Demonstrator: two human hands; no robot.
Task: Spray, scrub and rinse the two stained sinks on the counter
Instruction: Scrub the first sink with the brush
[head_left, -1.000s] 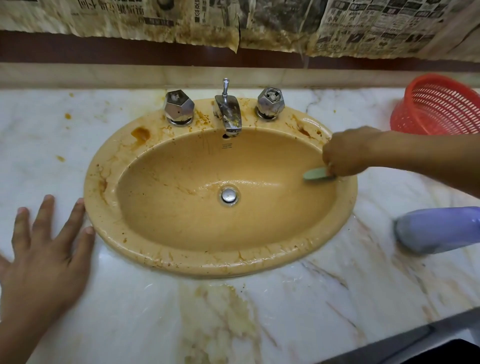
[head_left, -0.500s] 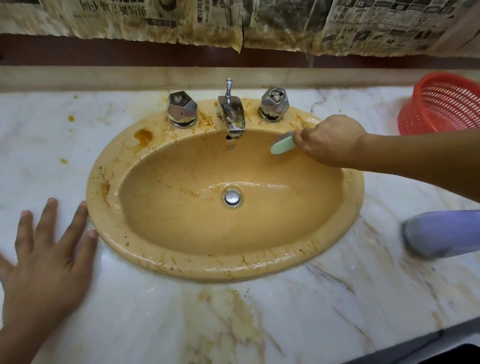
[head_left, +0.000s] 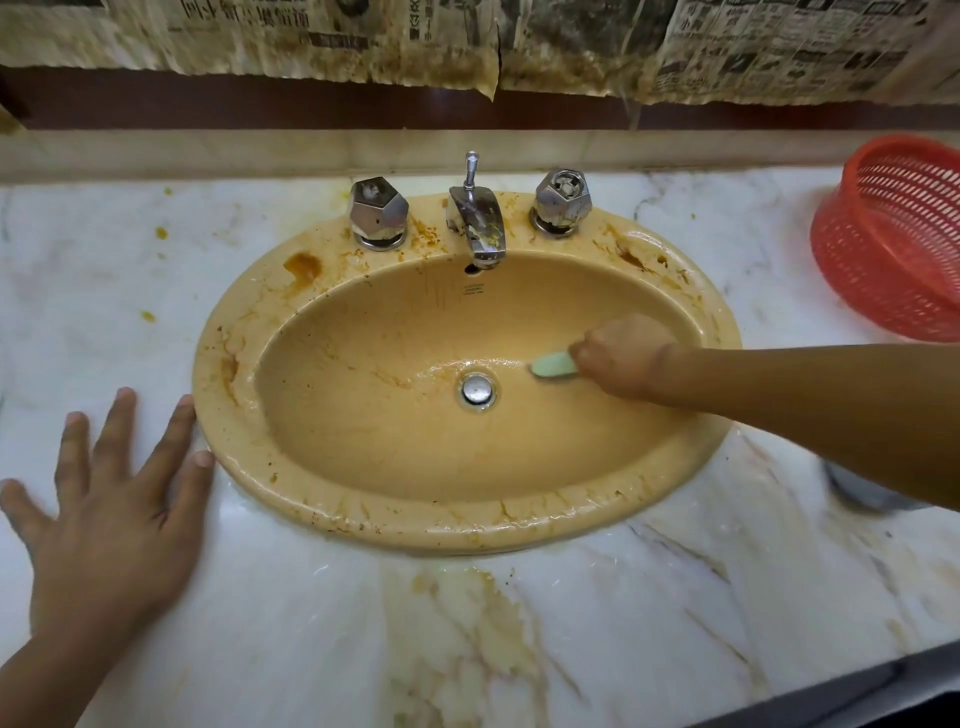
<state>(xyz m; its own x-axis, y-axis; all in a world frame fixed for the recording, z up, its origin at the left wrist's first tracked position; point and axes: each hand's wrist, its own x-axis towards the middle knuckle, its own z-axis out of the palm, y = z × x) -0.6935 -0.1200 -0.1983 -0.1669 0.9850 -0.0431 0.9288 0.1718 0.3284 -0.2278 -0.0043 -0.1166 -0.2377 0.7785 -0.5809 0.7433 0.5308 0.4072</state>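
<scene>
One oval yellow sink (head_left: 332, 512) sits in the marble counter, its rim smeared with brown stains. Only this sink is in view. My right hand (head_left: 621, 356) is down inside the bowl, closed around a pale green brush (head_left: 555, 365) whose head rests on the basin just right of the metal drain (head_left: 477, 389). My left hand (head_left: 111, 512) lies flat on the counter left of the sink, fingers spread, fingertips close to the rim.
A chrome tap (head_left: 478, 223) with two faceted knobs (head_left: 378, 212) (head_left: 562, 202) stands at the sink's back. A red plastic basket (head_left: 893, 244) lies tilted at the far right. Part of a grey object (head_left: 857, 493) shows under my right forearm. Stained newspaper (head_left: 467, 36) covers the wall.
My right hand has carried the brush from the back right of the bowl near the tap down to the basin floor beside the drain. My left hand has stayed flat on the counter.
</scene>
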